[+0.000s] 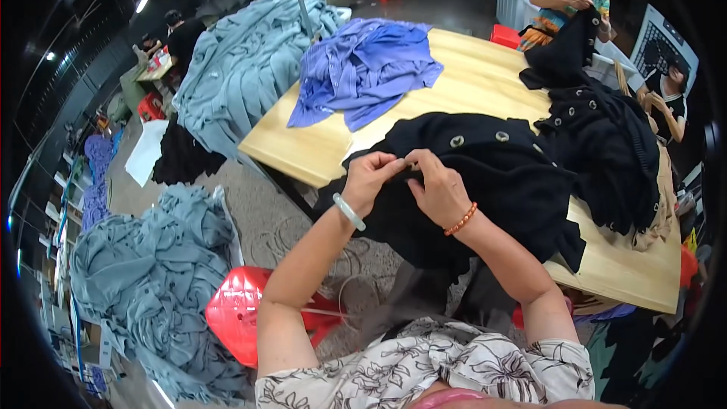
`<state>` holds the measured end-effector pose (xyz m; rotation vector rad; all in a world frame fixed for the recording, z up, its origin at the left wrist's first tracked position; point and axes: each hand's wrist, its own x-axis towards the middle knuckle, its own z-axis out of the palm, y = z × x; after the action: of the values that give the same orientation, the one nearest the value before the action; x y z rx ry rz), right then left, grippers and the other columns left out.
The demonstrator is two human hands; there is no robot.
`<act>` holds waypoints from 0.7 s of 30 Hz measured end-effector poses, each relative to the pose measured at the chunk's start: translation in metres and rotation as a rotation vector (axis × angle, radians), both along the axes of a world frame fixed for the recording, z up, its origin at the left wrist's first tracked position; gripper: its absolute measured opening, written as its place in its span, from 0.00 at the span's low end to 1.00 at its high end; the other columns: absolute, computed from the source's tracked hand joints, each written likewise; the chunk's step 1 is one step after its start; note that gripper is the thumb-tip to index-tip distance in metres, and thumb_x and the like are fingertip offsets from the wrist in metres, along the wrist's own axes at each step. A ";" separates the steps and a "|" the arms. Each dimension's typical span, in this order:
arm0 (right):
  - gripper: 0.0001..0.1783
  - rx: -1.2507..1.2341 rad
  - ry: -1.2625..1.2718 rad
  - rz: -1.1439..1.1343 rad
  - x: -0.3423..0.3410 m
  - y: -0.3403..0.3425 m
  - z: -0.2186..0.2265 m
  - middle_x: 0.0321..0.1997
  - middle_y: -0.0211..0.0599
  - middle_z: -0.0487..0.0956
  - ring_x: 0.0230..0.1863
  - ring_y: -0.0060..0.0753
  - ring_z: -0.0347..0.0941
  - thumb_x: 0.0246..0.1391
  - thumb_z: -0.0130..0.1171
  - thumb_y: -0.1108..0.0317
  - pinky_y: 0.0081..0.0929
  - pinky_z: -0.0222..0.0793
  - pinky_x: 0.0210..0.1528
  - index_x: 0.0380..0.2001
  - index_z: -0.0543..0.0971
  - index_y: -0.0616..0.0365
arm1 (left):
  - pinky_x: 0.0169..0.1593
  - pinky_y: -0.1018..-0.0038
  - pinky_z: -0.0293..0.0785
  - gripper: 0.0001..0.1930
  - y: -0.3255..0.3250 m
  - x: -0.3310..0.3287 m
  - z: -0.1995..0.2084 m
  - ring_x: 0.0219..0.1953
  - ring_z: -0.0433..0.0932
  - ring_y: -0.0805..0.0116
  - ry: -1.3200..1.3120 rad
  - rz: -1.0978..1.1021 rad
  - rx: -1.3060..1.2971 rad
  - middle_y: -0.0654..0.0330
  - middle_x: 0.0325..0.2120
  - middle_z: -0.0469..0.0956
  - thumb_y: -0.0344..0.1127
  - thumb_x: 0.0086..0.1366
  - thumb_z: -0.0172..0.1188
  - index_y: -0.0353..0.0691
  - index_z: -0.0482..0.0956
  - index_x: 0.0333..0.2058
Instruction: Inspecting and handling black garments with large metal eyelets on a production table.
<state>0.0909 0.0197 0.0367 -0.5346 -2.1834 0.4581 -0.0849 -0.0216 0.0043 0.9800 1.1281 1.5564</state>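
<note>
A black knit cardigan (485, 174) with large round buttons lies over the near edge of the wooden table, part of it hanging down toward my lap. My left hand (372, 176), with a pale bangle at the wrist, pinches the cardigan's edge between thumb and fingers. Close beside it, my right hand (437, 188), wearing an orange bead bracelet, is closed on the same edge, its fingertips almost meeting the left ones. Whatever small part lies between the fingertips is too dark to make out. Two buttons show on the cloth just beyond my right hand.
On the table (477, 68) lie a purple garment pile (367, 68) and more black cardigans (606, 151) at right. Grey-blue garments are heaped beyond the table and on the left (159, 280). A red stool (241, 310) stands by my left elbow. A co-worker (568, 0) handles black cloth across the table.
</note>
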 end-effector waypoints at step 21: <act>0.15 -0.232 0.021 0.062 0.007 0.018 -0.010 0.39 0.54 0.80 0.46 0.54 0.77 0.43 0.62 0.68 0.41 0.73 0.50 0.35 0.81 0.67 | 0.50 0.78 0.73 0.11 -0.024 0.017 0.003 0.43 0.78 0.72 0.607 0.088 0.266 0.58 0.41 0.79 0.21 0.68 0.53 0.28 0.77 0.48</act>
<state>0.0981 0.0375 0.0268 -0.5854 -2.1439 0.7537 -0.0679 -0.0461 0.0077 1.6769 1.4044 1.5462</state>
